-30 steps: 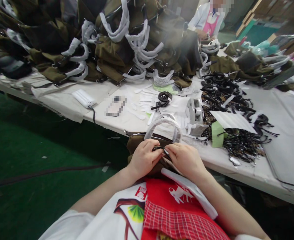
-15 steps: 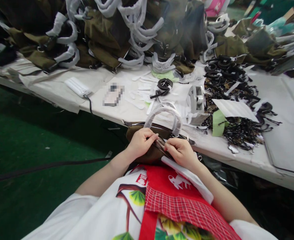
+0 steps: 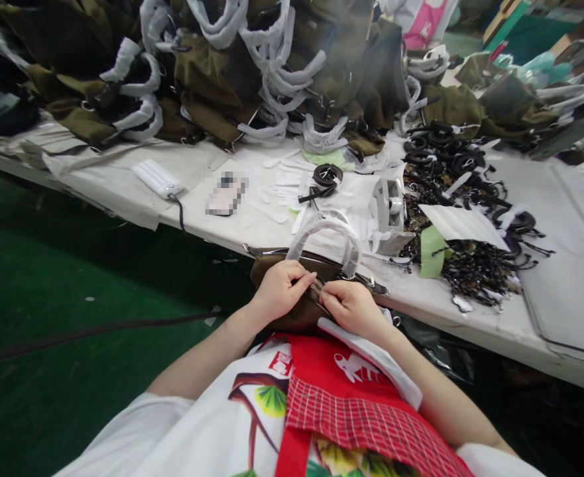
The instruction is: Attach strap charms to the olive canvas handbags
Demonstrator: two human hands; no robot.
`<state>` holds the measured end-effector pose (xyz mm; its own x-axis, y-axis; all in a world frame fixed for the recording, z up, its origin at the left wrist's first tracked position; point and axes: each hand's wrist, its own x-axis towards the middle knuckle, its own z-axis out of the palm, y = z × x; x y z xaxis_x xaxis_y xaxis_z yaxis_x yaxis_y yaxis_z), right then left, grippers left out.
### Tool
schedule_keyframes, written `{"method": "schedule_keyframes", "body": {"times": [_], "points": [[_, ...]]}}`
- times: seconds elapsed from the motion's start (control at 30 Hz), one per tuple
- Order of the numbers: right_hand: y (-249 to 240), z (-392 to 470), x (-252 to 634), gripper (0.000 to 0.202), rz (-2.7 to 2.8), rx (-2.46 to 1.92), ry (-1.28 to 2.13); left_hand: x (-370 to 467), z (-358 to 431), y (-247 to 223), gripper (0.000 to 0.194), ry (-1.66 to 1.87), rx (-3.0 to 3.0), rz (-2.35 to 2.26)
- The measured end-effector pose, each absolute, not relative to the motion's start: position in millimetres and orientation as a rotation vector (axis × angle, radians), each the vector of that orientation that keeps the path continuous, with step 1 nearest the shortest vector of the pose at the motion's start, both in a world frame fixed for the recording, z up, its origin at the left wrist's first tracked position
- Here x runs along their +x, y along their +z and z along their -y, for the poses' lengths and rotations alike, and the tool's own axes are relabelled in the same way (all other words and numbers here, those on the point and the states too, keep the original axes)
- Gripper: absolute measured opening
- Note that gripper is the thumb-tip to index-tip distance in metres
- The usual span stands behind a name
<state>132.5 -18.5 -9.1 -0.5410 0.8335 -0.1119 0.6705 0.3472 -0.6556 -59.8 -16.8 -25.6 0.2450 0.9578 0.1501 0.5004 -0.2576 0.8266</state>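
Note:
An olive-brown bag (image 3: 292, 320) with dark trim rests against the table's front edge, close to my body. Its arched handles (image 3: 324, 226) are wrapped in whitish film and stand up above a zipper. My left hand (image 3: 284, 288) is closed, thumb and fingers pinching the edge of a zippered opening on the bag's near side. At the right end of that opening my right hand (image 3: 351, 306) is closed too, its fingers curled on the edge. The two hands are a short distance apart, with the opening's lining between them.
Many olive bags (image 3: 217, 86) with wrapped handles line the table's back. On the table (image 3: 197, 222) lie a white power bank (image 3: 156, 177), a blurred-out phone (image 3: 226, 193), a coiled black strap (image 3: 327, 175), a grey-white dispenser (image 3: 388, 205) and a heap of black straps (image 3: 470, 258).
My right hand has moved slightly left, closer to my left hand, along the opening. The camera view has shifted a little. Both hands keep their grip on the bag.

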Motion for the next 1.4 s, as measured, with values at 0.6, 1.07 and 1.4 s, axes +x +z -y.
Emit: {"method": "schedule_keyframes", "body": {"times": [0.6,1.07,1.4], "points": [[9.0,22.6,123.0,0.016,2.402,-1.503,0.712,-71.5,20.3,-11.0,0.011,0.941,1.867,-1.244],[-28.2,15.1,117.8,0.021,1.627,-1.087,1.52,-78.8,-24.4,8.5,0.017,1.014,1.538,-1.063],[-28.2,21.0,116.4,0.037,1.375,-0.971,1.753,-84.6,-186.6,-28.6,0.034,0.307,2.096,-1.941]]}}
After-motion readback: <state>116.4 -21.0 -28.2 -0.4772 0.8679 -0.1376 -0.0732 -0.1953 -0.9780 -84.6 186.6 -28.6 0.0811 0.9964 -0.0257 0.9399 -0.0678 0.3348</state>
